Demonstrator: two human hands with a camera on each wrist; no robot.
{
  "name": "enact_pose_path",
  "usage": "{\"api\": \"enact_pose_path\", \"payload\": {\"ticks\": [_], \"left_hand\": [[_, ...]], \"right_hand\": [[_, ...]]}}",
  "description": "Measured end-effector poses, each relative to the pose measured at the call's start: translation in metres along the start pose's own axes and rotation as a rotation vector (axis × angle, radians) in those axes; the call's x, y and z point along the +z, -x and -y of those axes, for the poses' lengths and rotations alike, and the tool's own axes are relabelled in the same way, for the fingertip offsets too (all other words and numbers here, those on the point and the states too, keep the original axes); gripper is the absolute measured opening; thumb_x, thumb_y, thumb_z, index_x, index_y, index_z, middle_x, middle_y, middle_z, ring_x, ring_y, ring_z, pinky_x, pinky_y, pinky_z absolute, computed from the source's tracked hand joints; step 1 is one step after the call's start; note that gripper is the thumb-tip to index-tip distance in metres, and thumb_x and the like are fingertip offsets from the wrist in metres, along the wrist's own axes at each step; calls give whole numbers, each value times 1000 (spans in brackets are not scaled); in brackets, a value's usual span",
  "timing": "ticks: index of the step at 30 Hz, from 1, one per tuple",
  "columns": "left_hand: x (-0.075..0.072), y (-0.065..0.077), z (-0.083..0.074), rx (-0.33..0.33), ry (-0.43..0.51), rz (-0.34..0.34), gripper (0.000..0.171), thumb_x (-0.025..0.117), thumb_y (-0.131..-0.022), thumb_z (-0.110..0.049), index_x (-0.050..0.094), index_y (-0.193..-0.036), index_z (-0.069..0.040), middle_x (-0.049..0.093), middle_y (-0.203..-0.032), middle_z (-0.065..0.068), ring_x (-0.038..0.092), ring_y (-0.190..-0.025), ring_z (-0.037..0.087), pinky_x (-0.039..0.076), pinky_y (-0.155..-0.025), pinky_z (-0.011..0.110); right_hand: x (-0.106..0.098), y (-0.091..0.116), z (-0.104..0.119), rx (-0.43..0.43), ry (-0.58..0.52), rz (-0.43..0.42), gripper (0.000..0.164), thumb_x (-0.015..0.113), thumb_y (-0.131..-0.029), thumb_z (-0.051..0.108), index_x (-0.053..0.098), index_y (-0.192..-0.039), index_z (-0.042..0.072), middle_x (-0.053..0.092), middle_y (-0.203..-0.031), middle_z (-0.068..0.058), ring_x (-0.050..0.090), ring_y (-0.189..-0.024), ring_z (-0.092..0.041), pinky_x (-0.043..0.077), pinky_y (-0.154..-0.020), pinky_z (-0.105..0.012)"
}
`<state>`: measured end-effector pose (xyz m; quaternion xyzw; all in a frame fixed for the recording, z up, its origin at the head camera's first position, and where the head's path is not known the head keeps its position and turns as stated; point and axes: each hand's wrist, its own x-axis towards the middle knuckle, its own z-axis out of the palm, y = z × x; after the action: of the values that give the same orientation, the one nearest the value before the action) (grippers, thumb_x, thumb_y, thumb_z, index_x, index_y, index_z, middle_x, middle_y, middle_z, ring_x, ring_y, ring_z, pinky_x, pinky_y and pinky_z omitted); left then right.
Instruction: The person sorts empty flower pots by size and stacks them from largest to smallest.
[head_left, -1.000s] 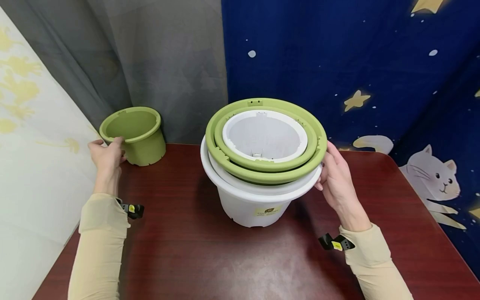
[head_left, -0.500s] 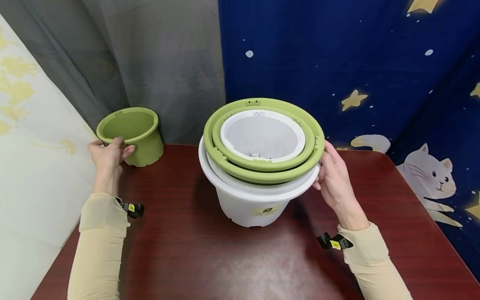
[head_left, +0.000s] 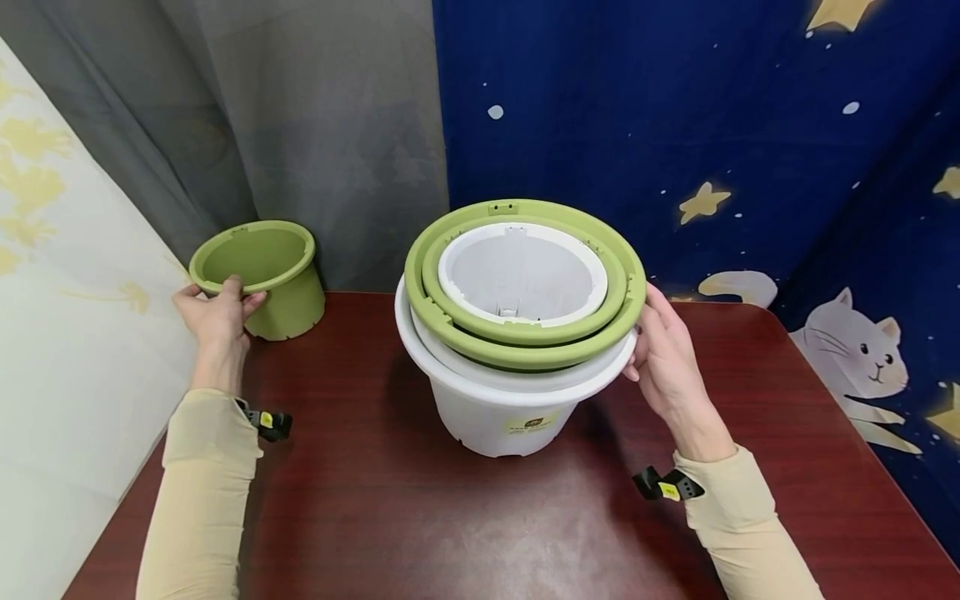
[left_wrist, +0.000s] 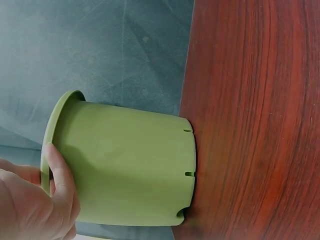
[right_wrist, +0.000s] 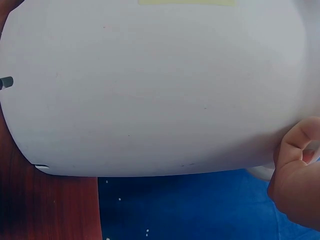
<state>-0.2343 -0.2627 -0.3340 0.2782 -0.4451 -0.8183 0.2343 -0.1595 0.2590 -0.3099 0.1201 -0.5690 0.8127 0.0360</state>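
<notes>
In the head view my left hand (head_left: pixel 217 318) pinches the near rim of a green plastic flower pot (head_left: pixel 291 307), thumb over the rim and fingers beneath it. This pot stands upright at the table's back left; in the left wrist view its notched base (left_wrist: pixel 189 150) meets the tabletop. Right of it is a stack of nested pots. A big white pot (head_left: pixel 495 417) with a yellowish label is outermost, green pots (head_left: pixel 423 250) sit inside, and a smaller white pot (head_left: pixel 525 271) is innermost. My right hand (head_left: pixel 672 367) grips the stack's right side at the rims, its fingertips partly hidden.
The dark red wooden table (head_left: pixel 420 525) runs back to a grey curtain (head_left: pixel 352 150) and a blue star-patterned curtain (head_left: pixel 600 108). A white patterned wall covering (head_left: pixel 67 333) borders the left edge, close beside the left hand.
The left hand's fingers show further out beneath the single green pot's rim than a second ago. The head view has shifted slightly; the right hand keeps its grip on the stack.
</notes>
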Motion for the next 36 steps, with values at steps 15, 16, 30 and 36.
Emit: {"api": "enact_pose_path", "payload": {"ticks": [15, 16, 30, 36], "left_hand": [[-2, 1, -1, 35, 19, -24, 43, 44, -96, 9, 24, -128, -13, 33, -121, 4, 58, -48, 14, 55, -55, 23], [-3, 2, -1, 35, 17, -25, 43, 44, -96, 8, 24, -128, -13, 33, -121, 4, 58, -48, 14, 55, -55, 23], [1, 14, -11, 142, 29, -5, 41, 48, -95, 8, 28, -124, -11, 45, -92, 6, 57, -44, 15, 54, -51, 24], [6, 23, -16, 197, 58, -4, 43, 48, -93, 9, 31, -127, -10, 42, -91, 6, 55, -43, 15, 53, -49, 24]], "right_hand": [[0, 0, -1, -7, -7, -1, 28, 41, -109, 13, 53, -134, 8, 58, -63, -2, 43, -38, -10, 32, -37, -19], [0, 0, -1, -7, -8, -1, 28, 41, -109, 13, 53, -134, 8, 58, -63, -3, 43, -38, -10, 32, -37, -19], [0, 1, -1, -6, -18, -5, 30, 40, -109, 11, 52, -136, 9, 58, -62, -2, 43, -38, -10, 32, -37, -18], [-1, 1, 0, -6, -21, -2, 30, 39, -109, 10, 52, -136, 8, 58, -63, -3, 44, -38, -10, 32, -37, -18]]}}
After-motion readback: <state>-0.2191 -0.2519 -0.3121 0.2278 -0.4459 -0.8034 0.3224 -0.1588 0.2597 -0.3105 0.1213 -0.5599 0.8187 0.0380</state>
